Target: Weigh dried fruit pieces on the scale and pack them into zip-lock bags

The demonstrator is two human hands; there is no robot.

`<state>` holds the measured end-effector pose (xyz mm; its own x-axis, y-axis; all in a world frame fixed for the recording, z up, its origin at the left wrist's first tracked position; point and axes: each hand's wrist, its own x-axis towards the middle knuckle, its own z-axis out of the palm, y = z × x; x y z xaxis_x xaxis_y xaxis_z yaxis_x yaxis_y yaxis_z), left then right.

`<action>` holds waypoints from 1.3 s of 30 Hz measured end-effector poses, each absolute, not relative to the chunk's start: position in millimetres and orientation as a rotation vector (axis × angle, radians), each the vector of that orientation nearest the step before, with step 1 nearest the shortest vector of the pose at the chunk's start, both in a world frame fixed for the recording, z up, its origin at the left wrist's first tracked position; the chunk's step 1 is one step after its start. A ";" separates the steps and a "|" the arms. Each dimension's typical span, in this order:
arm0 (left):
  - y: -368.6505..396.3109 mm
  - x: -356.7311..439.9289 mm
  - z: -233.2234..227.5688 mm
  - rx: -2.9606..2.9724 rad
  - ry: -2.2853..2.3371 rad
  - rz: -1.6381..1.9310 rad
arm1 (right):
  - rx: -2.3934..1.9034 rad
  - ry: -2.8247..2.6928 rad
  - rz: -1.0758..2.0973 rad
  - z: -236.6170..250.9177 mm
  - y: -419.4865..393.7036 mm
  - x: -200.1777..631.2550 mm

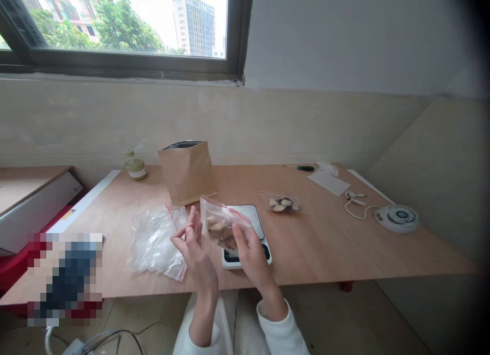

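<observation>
Here, two hands (222,243) hold one filled bag (222,225).

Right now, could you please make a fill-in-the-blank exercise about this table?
1. The right hand holds a small clear ___ with brown pieces inside.
2. Below that hand, a white ___ lies on the table.
3. The paper bag stands ___.
4. The screwdriver has a ___ handle.

Missing words: bag; scale; upright; green
</observation>
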<state>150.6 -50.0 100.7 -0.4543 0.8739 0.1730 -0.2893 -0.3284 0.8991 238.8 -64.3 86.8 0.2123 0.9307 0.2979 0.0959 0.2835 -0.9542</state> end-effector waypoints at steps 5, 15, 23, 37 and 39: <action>-32.1 128.9 83.9 1.041 1.220 1.693 | -1.121 -1.066 0.949 73.6 -75.8 257.8; -43.8 128.0 72.9 1.071 1.096 1.619 | -1.311 -0.997 0.648 66.6 -90.4 274.2; -50.6 136.6 77.6 1.076 0.999 1.538 | -1.215 -0.755 0.653 68.3 -94.9 288.6; -54.5 126.6 82.4 1.168 0.976 1.435 | -1.172 -0.669 0.580 71.8 -101.6 298.4; -55.9 125.1 84.6 1.186 0.979 1.440 | -1.162 -0.639 0.563 71.6 -102.0 298.9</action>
